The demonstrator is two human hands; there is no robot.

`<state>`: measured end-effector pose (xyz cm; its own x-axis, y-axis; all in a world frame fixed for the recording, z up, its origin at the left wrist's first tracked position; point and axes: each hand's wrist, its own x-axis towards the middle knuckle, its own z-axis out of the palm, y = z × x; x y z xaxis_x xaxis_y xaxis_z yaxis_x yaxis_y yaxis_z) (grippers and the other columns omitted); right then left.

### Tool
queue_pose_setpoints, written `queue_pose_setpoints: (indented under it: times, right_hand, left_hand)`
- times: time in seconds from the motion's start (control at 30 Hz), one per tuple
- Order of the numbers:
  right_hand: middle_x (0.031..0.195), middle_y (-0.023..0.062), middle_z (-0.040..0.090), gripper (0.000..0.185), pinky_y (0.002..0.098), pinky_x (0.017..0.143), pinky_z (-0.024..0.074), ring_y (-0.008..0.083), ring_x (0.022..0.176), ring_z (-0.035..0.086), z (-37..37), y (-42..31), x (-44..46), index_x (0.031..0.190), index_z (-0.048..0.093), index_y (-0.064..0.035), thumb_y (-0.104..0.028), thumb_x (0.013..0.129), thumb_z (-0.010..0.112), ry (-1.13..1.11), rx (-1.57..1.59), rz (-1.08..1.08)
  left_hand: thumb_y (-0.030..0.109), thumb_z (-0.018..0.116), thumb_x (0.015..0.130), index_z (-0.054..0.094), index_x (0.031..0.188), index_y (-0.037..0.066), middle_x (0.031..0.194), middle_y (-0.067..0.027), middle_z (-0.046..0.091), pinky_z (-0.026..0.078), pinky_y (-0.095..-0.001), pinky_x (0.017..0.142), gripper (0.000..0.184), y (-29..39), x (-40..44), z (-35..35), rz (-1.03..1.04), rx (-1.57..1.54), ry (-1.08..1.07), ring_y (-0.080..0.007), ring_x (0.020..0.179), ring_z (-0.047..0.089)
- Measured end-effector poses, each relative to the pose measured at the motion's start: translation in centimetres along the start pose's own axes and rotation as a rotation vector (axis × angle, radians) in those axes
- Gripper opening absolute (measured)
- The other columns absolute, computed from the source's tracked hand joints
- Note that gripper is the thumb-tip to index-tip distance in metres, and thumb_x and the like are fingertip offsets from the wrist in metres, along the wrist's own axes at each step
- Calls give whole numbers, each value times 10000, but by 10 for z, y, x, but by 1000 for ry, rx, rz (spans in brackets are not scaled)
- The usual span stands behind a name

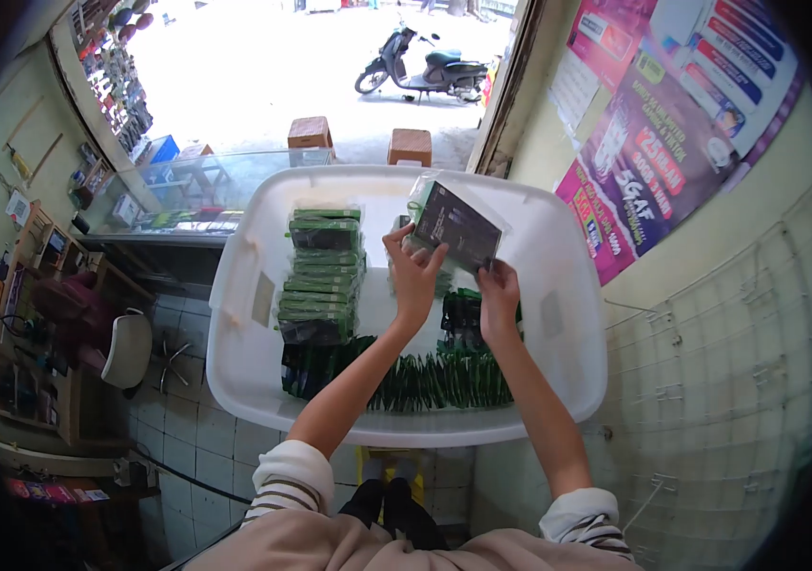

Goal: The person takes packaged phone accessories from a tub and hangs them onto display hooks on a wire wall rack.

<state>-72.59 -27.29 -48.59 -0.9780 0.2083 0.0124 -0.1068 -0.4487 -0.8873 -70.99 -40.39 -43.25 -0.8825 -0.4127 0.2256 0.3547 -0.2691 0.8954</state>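
Between my two hands is a flat black-and-green package (458,226) in a clear plastic sleeve, tilted above a white plastic tub (234,366). My left hand (412,271) grips its lower left side, thumb on the front. At the lower right corner, the fingers of my right hand (498,293) pinch its edge. Inside the tub, a stack of similar green-edged packages (318,285) stands along the left. A row of dark green packets (439,381) lines the near side, and more dark packets (460,319) lie beneath my right hand.
A glass display counter (187,205) adjoins the tub on the left. Two brown stools (410,147) stand beyond it, with a parked scooter (422,67) outside. Posters (653,143) and a wire grid rack (710,381) cover the right wall. A person (82,309) sits at left near a white chair (127,350).
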Motion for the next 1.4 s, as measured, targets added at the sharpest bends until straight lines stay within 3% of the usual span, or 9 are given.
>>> queue_pose_setpoints:
  times: [0.2,0.27,0.4,0.5,0.63,0.7,1.0,1.13,1.4]
  right_hand:
    - [1059,77,428,407,328,922,335,176,1073,414,2,-94,-121,1099,424,-19,-143,791,659,-15,-354,-37]
    - [1195,110,349,553,389,974,292,217,1140,357,-3,-141,-152,1179,372,-14,-242,779,678,258,-609,-536]
    - [1371,153,227,738,436,1037,214,286,1265,244,7,-265,-188,1291,290,-34,-394,765,662,-19,-841,-971]
    - [1382,130,275,731,424,1043,233,284,1279,259,13,-321,-209,1285,363,-82,-447,728,664,-266,-982,-893]
    - [1246,115,432,603,348,971,343,231,1157,443,-6,-351,-242,1220,429,-49,-240,726,716,-261,-948,-745]
    - [1056,76,536,429,287,853,430,167,995,538,-20,-361,-262,1098,518,-43,-123,723,710,-121,-872,-688]
    - [862,44,591,234,245,728,457,102,804,570,-65,-411,-328,928,548,-29,-67,742,685,319,-940,-953]
    - [852,41,593,224,233,701,458,90,785,569,-69,-431,-343,931,550,-27,-79,755,677,386,-968,-1075]
    - [764,21,599,155,213,581,434,56,662,539,-40,-509,-342,883,577,-15,-130,802,642,584,-1088,-1286]
  left_hand:
    - [-45,572,811,269,1222,74,1039,-169,580,466,-235,760,525,102,-57,-7,34,-22,-312,-155,952,574]
    - [-44,565,816,263,1225,74,1007,-151,597,468,-254,778,523,129,-74,-10,33,51,-482,-153,940,581]
    - [-54,585,800,254,1268,71,1025,-122,593,452,-244,794,586,168,-105,5,8,44,-711,-122,950,565]
    - [-32,605,794,332,1237,43,944,-86,609,456,-242,770,526,207,-133,31,60,173,-840,-96,924,553]
    - [-20,616,789,393,1175,12,860,-63,609,459,-237,740,447,208,-160,65,162,203,-911,-74,876,543]
    - [92,663,775,390,1148,12,915,-122,603,492,-299,743,470,210,-172,85,179,65,-953,-183,895,592]
    - [121,606,764,308,1268,14,1261,-151,335,327,-390,980,596,239,-232,181,423,-461,-1036,-254,1234,328]
    - [162,647,739,321,1270,25,1231,-137,419,364,-399,947,638,275,-253,218,386,-587,-1246,-254,1143,450]
    - [112,589,838,401,1091,6,966,-103,541,440,-234,711,332,333,-280,278,198,-712,-1117,-110,836,540]
